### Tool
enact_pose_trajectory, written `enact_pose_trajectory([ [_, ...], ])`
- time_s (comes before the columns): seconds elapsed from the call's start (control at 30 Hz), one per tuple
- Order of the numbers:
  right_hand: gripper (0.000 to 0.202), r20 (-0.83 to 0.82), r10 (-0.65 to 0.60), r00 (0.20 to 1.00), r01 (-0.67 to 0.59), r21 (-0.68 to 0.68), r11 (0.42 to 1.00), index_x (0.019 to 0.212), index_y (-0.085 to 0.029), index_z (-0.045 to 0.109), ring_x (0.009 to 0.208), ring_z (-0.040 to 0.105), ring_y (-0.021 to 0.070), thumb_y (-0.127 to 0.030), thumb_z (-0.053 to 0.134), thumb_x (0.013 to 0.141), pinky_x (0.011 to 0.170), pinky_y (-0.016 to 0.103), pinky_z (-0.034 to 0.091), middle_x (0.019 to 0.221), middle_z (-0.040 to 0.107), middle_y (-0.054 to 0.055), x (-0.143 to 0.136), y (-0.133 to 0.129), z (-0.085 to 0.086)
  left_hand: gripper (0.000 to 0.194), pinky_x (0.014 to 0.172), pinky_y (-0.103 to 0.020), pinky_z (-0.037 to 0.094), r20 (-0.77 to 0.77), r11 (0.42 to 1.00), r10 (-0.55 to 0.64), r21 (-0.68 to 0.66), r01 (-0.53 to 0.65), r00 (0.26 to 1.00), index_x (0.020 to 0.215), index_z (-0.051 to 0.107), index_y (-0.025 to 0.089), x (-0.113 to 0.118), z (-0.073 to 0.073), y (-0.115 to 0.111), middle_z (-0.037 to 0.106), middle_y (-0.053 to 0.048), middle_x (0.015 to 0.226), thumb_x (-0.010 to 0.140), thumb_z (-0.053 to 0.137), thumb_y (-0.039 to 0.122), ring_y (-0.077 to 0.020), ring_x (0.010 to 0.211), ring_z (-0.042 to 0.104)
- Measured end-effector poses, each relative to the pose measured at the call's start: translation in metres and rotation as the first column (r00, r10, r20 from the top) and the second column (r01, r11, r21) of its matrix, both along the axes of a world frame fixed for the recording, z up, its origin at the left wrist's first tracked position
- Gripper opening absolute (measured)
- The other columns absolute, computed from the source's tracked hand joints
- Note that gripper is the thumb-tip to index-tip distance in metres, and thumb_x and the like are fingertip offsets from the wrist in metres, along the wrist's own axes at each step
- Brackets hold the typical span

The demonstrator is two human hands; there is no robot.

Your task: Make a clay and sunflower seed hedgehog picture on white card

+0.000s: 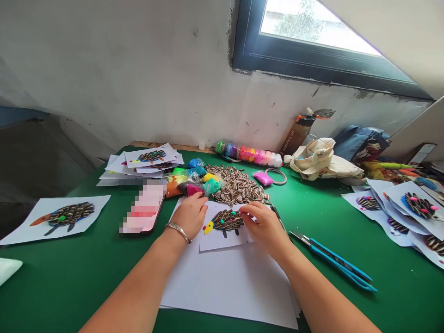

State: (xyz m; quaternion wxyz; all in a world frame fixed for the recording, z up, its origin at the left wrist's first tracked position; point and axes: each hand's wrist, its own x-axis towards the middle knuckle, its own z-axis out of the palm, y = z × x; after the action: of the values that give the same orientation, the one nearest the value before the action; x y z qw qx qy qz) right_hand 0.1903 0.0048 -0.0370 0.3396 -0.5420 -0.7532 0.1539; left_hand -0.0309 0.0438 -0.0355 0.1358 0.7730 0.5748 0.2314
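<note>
A small white card (211, 245) lies on a stack of white paper (225, 286), bearing a hedgehog figure (225, 221) made of sunflower seeds, with a yellow face, dark feet and green and pink dots. My right hand (268, 229) is over the card's right side, thumb and forefinger pinched together at the figure's upper right edge. Whatever sits between those fingertips is too small to make out. Left of the figure, my left hand (189, 215), wearing a silver bracelet (178, 231), rests with fingers extended beside the bagged coloured clay (194, 178). It holds nothing visible.
Loose sunflower seeds (239, 185) are heaped behind the card. A phone (149, 206) lies left; a utility knife (333, 259) and blue tweezers (360, 280) lie right. Other seed pictures (72, 215) surround the workspace. A bottle (300, 132) and cloth bag (312, 159) stand behind.
</note>
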Motion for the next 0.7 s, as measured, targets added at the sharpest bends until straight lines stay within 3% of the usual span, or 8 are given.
enact_pose_trajectory([
  [0.23, 0.020, 0.157, 0.074, 0.985, -0.089, 0.089, 0.992, 0.086, -0.022, 0.070, 0.075, 0.054, 0.0165, -0.015, 0.051, 0.085, 0.067, 0.028, 0.041, 0.080, 0.062, 0.005, -0.003, 0.000, -0.002, 0.034, 0.093, -0.039, 0.044, -0.014, 0.992, -0.124, 0.006, 0.124, 0.992, 0.102, 0.068, 0.014, 0.010, 0.008, -0.011, 0.068, -0.012, 0.106, 0.086, 0.040, 0.020, -0.0265, 0.102, 0.060],
  [0.4, 0.021, 0.277, 0.084, 0.957, -0.114, 0.096, 0.989, 0.086, -0.022, 0.069, 0.075, 0.052, 0.0176, -0.010, 0.054, 0.081, 0.066, 0.028, 0.039, 0.079, 0.062, 0.005, -0.003, 0.001, -0.003, 0.032, 0.090, -0.037, 0.045, -0.058, 0.991, -0.134, -0.014, 0.133, 0.989, 0.100, 0.069, 0.018, 0.012, 0.006, -0.011, 0.069, -0.010, 0.104, 0.087, 0.040, 0.022, -0.0253, 0.099, 0.061],
  [0.7, 0.025, 0.277, 0.094, 0.956, -0.103, 0.015, 0.995, 0.088, -0.021, 0.068, 0.075, 0.052, 0.0175, -0.004, 0.053, 0.078, 0.069, 0.028, 0.039, 0.078, 0.064, 0.004, -0.001, -0.001, 0.002, 0.030, 0.088, -0.037, 0.047, -0.125, 0.991, -0.136, -0.006, 0.136, 0.983, 0.093, 0.070, 0.019, 0.011, 0.002, -0.010, 0.070, -0.008, 0.099, 0.088, 0.041, 0.020, -0.0230, 0.097, 0.061],
])
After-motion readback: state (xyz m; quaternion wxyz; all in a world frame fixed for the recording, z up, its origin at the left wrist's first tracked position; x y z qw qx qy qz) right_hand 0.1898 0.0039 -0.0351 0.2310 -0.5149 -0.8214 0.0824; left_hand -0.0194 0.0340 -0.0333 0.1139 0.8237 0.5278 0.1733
